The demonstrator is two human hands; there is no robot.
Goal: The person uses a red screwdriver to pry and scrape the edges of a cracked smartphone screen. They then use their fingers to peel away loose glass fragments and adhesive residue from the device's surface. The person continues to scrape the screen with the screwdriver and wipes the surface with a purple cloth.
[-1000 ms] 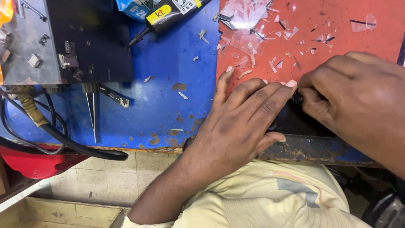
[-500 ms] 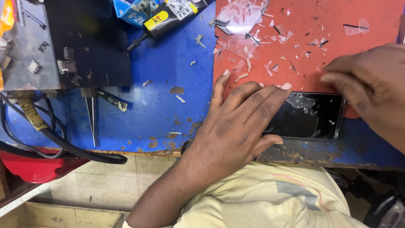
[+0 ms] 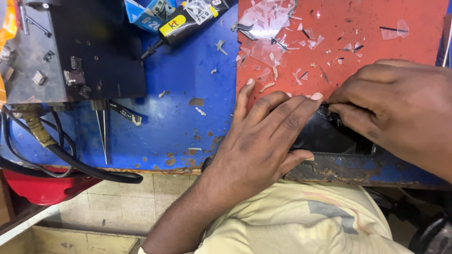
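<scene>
While the left hand [image 3: 268, 136] presses flat, fingers spread, on the dark phone [image 3: 329, 138], the right hand [image 3: 395, 110] pinches its edge at two o'clock.

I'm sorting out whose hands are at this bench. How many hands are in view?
2. The left hand lies flat, fingers spread, on the dark flat rectangular device at the front edge of the red mat. The right hand pinches at the device's top edge. None other shows.
</scene>
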